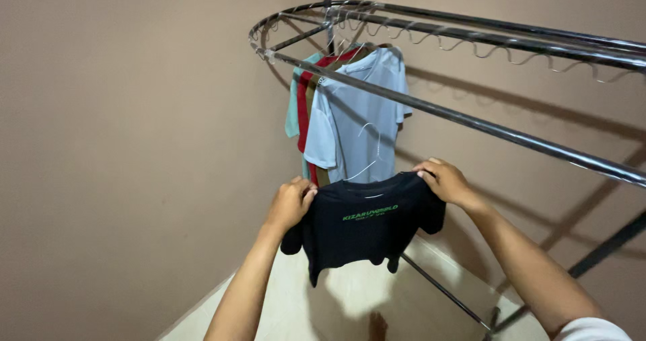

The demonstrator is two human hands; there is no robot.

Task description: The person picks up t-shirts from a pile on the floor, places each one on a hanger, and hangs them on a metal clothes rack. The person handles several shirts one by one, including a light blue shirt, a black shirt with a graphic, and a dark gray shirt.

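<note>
A small black T-shirt (363, 230) with green print on the chest hangs on a thin white wire hanger (372, 154), held up in front of me. My left hand (291, 202) grips the shirt's left shoulder. My right hand (444, 179) grips its right shoulder. The hanger's hook stands free above the collar, below the front rail of a metal clothes rack (471, 121).
Several shirts hang at the rack's far end: a light blue one (360, 119) in front, then brown, red and teal ones behind. Beige walls close in on the left and behind. Lower rack bars (444, 290) cross above the pale tiled floor (350, 307).
</note>
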